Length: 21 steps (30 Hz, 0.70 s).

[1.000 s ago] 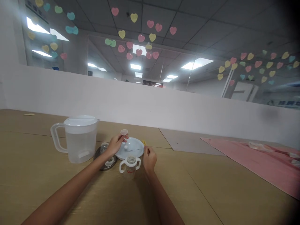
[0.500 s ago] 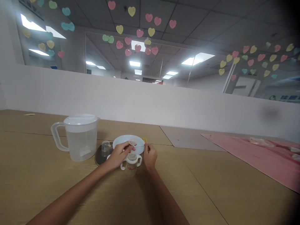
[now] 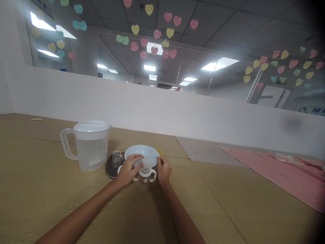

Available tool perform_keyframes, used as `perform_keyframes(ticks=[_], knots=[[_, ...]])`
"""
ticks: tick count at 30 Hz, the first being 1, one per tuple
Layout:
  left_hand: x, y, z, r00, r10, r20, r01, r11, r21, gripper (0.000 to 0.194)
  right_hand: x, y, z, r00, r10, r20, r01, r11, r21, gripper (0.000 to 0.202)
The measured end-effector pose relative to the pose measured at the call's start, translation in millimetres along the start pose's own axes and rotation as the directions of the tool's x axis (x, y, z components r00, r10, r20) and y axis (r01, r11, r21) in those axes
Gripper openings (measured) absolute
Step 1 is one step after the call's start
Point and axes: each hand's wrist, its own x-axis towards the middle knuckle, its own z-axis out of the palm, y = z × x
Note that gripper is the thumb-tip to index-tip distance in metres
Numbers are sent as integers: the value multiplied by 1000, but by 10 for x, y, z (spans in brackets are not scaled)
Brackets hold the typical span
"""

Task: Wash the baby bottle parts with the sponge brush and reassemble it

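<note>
A clear baby bottle [image 3: 143, 181] with white side handles and red lettering stands upright between my hands. A small clear cup-shaped piece [image 3: 147, 164] sits over its mouth, blurred. My left hand [image 3: 129, 170] is open at the bottle's left, thumb and forefinger apart, fingertips close to the clear piece. My right hand [image 3: 164, 170] is closed at the bottle's right, its fingers pinching the end of a thin dark stick [image 3: 152, 157], which crosses in front of a pale blue-white bowl [image 3: 134, 150]. Part of the bowl is hidden by my left hand.
A lidded translucent pitcher [image 3: 92, 149] of water stands on the left. Beside it, a dark round tray [image 3: 110, 169] bears a small clear cup [image 3: 117, 158]. Something yellow [image 3: 159, 152] lies behind the bowl. A pink cloth [image 3: 274, 176] covers the right, below a white wall [image 3: 177, 112].
The clear piece has come down from above the bottle onto its mouth. My left fingers have spread apart. My right hand keeps its pinch, and the view has shifted slightly.
</note>
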Motion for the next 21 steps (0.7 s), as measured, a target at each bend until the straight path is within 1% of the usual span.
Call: perform_keyframes(ticks=[3, 5, 8, 11, 13, 16, 18, 21], knots=[[-36, -167, -186, 995, -25, -100, 39, 990, 138, 29, 11, 29, 18, 1000, 10, -2, -10, 1000, 9, 38], [-87, -302, -306, 993, -30, -116, 61, 960, 275, 25, 15, 38, 30, 1000, 18, 1, -18, 1000, 16, 34], [-175, -468, -400, 997, -39, -67, 64, 893, 445, 21, 15, 30, 40, 1000, 31, 3, -31, 999, 18, 32], [-229, -547, -388, 994, -105, -18, 97, 830, 549, 18, 15, 7, 33, 1000, 25, -12, -25, 999, 24, 33], [-238, -564, -359, 992, -126, 1, 102, 807, 582, 19, 13, -5, 22, 1000, 4, -29, -3, 1000, 25, 34], [-231, -567, -344, 994, -106, 0, 86, 811, 579, 21, 13, -16, 9, 999, -22, -45, 23, 999, 22, 37], [-223, -560, -367, 996, -82, -37, 89, 818, 569, 21, 18, -27, 3, 998, -18, -59, 19, 1000, 20, 39], [-212, -528, -437, 988, -41, -147, 117, 821, 558, 18, 38, -80, -26, 995, 6, -96, -2, 999, 34, 42]])
